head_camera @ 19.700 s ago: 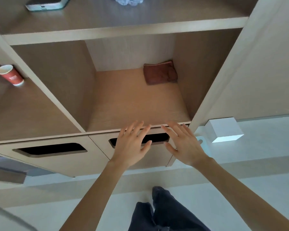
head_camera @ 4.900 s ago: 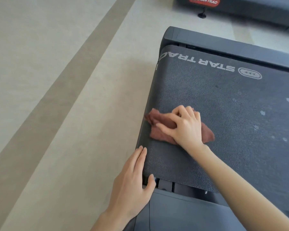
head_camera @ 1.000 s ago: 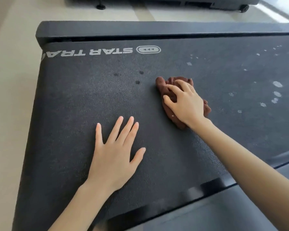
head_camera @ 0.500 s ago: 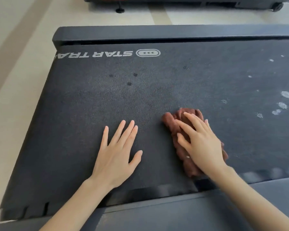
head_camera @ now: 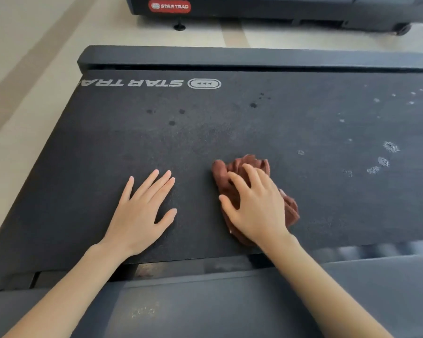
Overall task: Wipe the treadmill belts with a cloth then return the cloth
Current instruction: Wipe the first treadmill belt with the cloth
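Treadmill belt (head_camera: 230, 132): dark, pebbled, fills most of the view and runs off to the right. Its left end stops just short of the pale floor (head_camera: 22, 69).

Near frame rail (head_camera: 230, 301): grey, along the belt's closer edge; both forearms cross over it.

Second treadmill (head_camera: 303, 11): at the top of the view, apart from the first, with a strip of floor between. Only its base shows.

Far frame rail (head_camera: 230, 56): dark bar along the belt's far edge.

Left grip (head_camera: 139, 215): released, palm flat on the bare belt, fingers straight and a little spread, thumb out to the side. It holds nothing and lies just beside the cloth without touching it.

Right grip (head_camera: 257, 211): released too, laid on top of the cloth, fingers spread and only gently bent, pressing it onto the belt rather than closing round it.

Brown cloth (head_camera: 244, 164): bunched and creased, on the belt near its closer edge, about mid-view. It sticks out beyond the fingertips and to the right of the palm.

White STAR TRAC lettering (head_camera: 132, 82): printed on the belt by the far rail, upside down from where the person stands.

Red STAR TRAC badge (head_camera: 169, 6): on the second treadmill's base.

White specks (head_camera: 388, 146): scattered on the belt's right part, well apart from the cloth.

Dark spots (head_camera: 172, 123): a few on the belt beyond the left grip.
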The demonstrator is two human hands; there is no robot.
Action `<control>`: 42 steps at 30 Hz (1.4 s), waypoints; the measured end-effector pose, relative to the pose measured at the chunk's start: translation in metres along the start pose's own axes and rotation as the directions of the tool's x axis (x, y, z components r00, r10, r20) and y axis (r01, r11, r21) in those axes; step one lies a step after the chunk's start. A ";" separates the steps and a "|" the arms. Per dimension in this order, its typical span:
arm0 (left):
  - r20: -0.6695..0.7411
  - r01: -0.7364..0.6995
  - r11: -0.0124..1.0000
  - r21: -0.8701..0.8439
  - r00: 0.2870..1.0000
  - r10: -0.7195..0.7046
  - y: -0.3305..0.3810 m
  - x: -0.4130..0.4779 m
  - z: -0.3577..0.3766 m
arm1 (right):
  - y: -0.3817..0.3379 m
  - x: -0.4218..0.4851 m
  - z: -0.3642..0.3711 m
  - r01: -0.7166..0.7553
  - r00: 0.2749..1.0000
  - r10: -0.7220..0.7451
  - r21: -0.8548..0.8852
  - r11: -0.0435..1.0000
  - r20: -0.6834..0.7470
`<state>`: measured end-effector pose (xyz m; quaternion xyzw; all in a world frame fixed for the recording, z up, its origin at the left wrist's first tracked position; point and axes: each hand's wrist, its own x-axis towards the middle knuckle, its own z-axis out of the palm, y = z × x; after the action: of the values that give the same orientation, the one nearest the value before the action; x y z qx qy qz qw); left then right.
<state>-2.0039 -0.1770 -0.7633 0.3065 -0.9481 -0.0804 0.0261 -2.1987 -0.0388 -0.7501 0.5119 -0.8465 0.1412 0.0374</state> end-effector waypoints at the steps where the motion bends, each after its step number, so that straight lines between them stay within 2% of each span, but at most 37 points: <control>1: -0.007 0.026 0.999 -0.020 1.000 -0.027 0.004 0.001 0.002 | -0.004 -0.016 -0.001 0.008 1.000 -0.008 0.013 1.000 -0.018; 3: -0.006 0.060 0.998 -0.026 0.998 -0.060 0.010 0.004 0.002 | 0.000 -0.035 -0.002 0.036 0.998 -0.035 0.035 0.999 -0.054; 6: 0.036 0.003 1.000 -0.030 0.999 -0.002 0.021 0.013 0.000 | 0.039 -0.031 -0.007 0.041 0.998 -0.040 0.039 0.998 -0.040; 9: 0.028 -0.105 0.994 -0.011 0.994 0.105 0.043 0.023 0.002 | 0.096 -0.009 -0.020 -0.159 0.987 0.160 -0.043 0.986 0.002; 12: 0.025 -0.171 0.985 0.019 0.985 0.170 0.066 0.035 0.012 | 0.136 0.015 -0.028 -0.418 0.908 0.419 -0.091 0.904 -0.004; 15: 0.008 -0.189 0.982 0.015 0.982 0.189 0.071 0.043 0.018 | 0.125 0.024 -0.023 -0.504 0.863 0.499 -0.091 0.859 -0.077; 18: -0.016 -0.182 0.983 -0.004 0.983 0.182 0.071 0.044 0.023 | 0.087 0.010 -0.015 -0.420 0.907 0.413 -0.114 0.900 -0.082; 20: -0.022 -0.199 0.980 -0.010 0.980 0.199 0.070 0.044 0.024 | 0.061 -0.003 -0.008 -0.303 0.951 0.290 -0.136 0.943 -0.107; 23: -0.042 -0.223 0.975 -0.017 0.974 0.222 0.069 0.044 0.024 | 0.044 -0.016 -0.004 -0.156 0.977 0.126 -0.167 0.974 -0.174; 25: -0.050 -0.227 0.973 -0.029 0.973 0.225 0.068 0.044 0.024 | 0.056 -0.014 -0.009 -0.084 0.992 0.070 -0.130 0.988 -0.103; 26: -0.050 -0.224 0.974 -0.037 0.974 0.222 0.068 0.044 0.023 | 0.068 -0.009 -0.013 -0.087 0.995 0.084 -0.080 0.993 -0.047; 28: -0.046 -0.219 0.974 -0.051 0.975 0.217 0.069 0.045 0.022 | 0.097 0.007 -0.017 -0.190 0.981 0.190 -0.023 0.982 0.023; 32: -0.056 -0.214 0.973 -0.089 0.976 0.210 0.070 0.044 0.021 | 0.126 0.066 -0.013 -0.509 0.860 0.505 -0.044 0.860 -0.071; 34: -0.059 -0.213 0.972 -0.101 0.976 0.208 0.070 0.044 0.021 | 0.116 0.086 -0.007 -0.576 0.813 0.564 -0.056 0.816 -0.144; 35: -0.058 -0.213 0.972 -0.103 0.977 0.207 0.069 0.044 0.020 | 0.107 0.090 -0.003 -0.570 0.816 0.554 -0.068 0.819 -0.167; 37: -0.054 -0.215 0.971 -0.107 0.976 0.211 0.069 0.044 0.020 | 0.079 0.088 0.002 -0.474 0.874 0.455 -0.088 0.876 -0.171; 39: -0.052 -0.223 0.968 -0.116 0.975 0.218 0.068 0.044 0.019 | 0.049 0.075 0.007 -0.309 0.945 0.294 -0.094 0.947 -0.144; 42: -0.048 -0.229 0.965 -0.126 0.973 0.224 0.068 0.044 0.019 | 0.026 0.049 0.009 -0.152 0.986 0.148 -0.054 0.987 -0.079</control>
<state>-2.0808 -0.1463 -0.7704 0.1951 -0.9691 -0.1335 0.0709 -2.2441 -0.0716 -0.7543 0.4398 -0.8844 0.1375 0.0738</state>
